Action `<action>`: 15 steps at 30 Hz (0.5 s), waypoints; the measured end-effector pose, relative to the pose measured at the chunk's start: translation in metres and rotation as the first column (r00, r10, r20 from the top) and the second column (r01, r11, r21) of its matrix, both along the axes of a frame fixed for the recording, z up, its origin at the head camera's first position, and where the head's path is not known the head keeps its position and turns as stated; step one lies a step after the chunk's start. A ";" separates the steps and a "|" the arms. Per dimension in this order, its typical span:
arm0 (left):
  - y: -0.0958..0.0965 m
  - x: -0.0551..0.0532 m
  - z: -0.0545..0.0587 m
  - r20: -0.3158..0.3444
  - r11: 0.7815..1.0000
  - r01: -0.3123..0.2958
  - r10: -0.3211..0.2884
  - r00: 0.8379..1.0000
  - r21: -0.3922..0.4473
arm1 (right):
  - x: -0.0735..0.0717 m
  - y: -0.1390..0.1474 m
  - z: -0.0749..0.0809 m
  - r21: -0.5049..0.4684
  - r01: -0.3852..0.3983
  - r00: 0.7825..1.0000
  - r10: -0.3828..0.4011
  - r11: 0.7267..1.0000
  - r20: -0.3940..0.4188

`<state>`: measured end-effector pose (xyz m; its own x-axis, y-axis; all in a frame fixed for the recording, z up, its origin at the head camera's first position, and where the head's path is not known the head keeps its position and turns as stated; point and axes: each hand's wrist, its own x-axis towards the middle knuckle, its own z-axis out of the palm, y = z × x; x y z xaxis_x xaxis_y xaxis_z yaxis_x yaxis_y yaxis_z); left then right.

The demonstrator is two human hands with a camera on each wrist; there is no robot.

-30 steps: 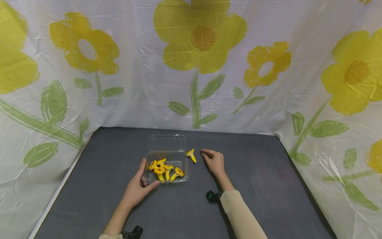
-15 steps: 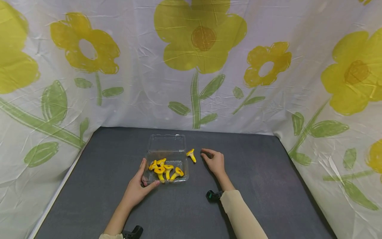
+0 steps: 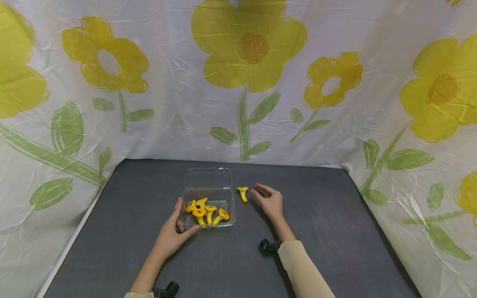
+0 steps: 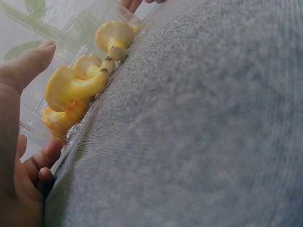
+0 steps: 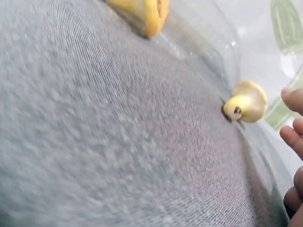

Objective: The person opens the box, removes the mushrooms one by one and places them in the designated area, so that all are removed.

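Observation:
My left hand [image 3: 172, 236] holds the near left corner of a clear plastic clamshell box [image 3: 227, 203], thumb along the front and fingers at the left side. Several yellow chanterelle mushrooms [image 3: 199, 212] lie inside the box, seen close up in the left wrist view as yellow caps and stems [image 4: 71, 90]. Just right of the box, one loose chanterelle [image 3: 243, 194] lies on the dark cloth. Beside it on the right is my right hand [image 3: 271, 203], fingers loosely bent and holding nothing. In the right wrist view a small gap separates the fingertips from this loose mushroom [image 5: 246, 101].
The box's hinged lid [image 3: 208, 179] stands open toward the back. Dark grey cloth [image 3: 316, 215] covers the table. A white curtain [image 3: 167, 124] with printed yellow flowers surrounds its back and sides. Each wrist carries a black camera [image 3: 270, 245].
The loose chanterelle has shifted slightly right and turned, its cap now facing more toward the back. My right hand has moved a little right. The left hand and the box stay still.

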<state>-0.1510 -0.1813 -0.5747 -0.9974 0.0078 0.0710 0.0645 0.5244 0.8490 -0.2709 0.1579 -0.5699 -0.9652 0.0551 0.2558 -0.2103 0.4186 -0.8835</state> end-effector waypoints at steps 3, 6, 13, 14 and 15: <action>0.000 0.001 0.002 0.000 1.000 0.003 -0.003 1.000 0.013 | 0.005 -0.001 0.002 -0.049 0.011 1.000 -0.010 0.999 0.021; 0.001 0.001 0.002 0.001 1.000 0.005 -0.005 1.000 0.020 | 0.010 -0.003 0.005 -0.055 0.020 1.000 -0.018 0.998 0.023; 0.002 0.001 0.002 0.004 1.000 -0.008 0.008 1.000 0.002 | 0.021 -0.008 0.014 -0.104 -0.019 0.999 0.022 0.994 0.028; 0.002 0.001 0.003 0.006 1.000 -0.009 0.009 1.000 0.001 | 0.023 -0.009 0.016 -0.110 -0.024 0.999 0.027 0.994 0.022; 0.002 0.001 0.003 0.007 1.000 -0.010 0.010 1.000 0.000 | 0.025 -0.010 0.017 -0.114 -0.028 0.999 0.030 0.993 0.015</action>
